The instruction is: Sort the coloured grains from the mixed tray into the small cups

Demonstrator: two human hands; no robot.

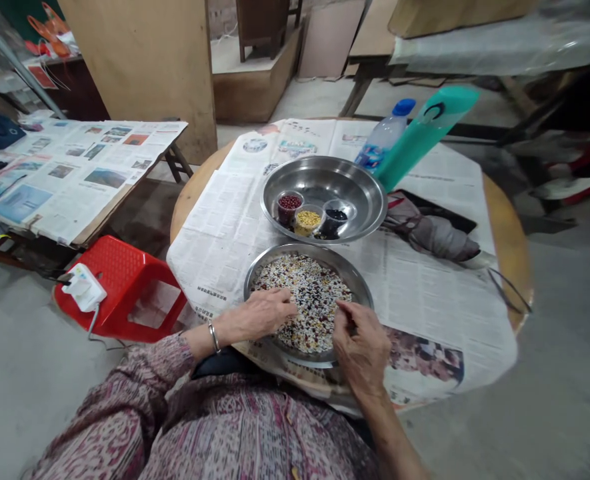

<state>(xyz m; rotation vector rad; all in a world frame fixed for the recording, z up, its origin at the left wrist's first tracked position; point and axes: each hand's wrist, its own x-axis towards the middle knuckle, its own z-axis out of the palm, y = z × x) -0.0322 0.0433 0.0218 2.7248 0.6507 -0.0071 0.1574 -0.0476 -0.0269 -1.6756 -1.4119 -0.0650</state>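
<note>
Patterned cloth of the person's shirt [255,427] fills the bottom of the frame, and just beyond it, at lower centre, sits a pan [362,283] with a speckled mix [317,293] of white, red, yellow and black grains spread across its floor. Both hands are at it, apart from each other. On the left, the left hand [272,312], a bracelet [215,337] at its wrist, dips bent fingers to the mix; on the right, the right hand [362,347] curls at the pan's near right side, thumb and forefinger drawn close. From where I stand I can't tell whether either has a grain pinched.

As I judge it, the step in hand is fingertip work among loose grains; for pieces this small, the next move calls for a light, exact touch.

Just past the pan, at centre, a bowl [315,175] holds cups of red beans [289,200], yellow beans [307,220] and black beans [335,215]. A bottle [382,140] and a green case [427,133] stand at upper right, all on newspaper [209,247] over the round bench [512,247]. At lower left, a red stool [125,267] bears a white socket block [85,288].
</note>
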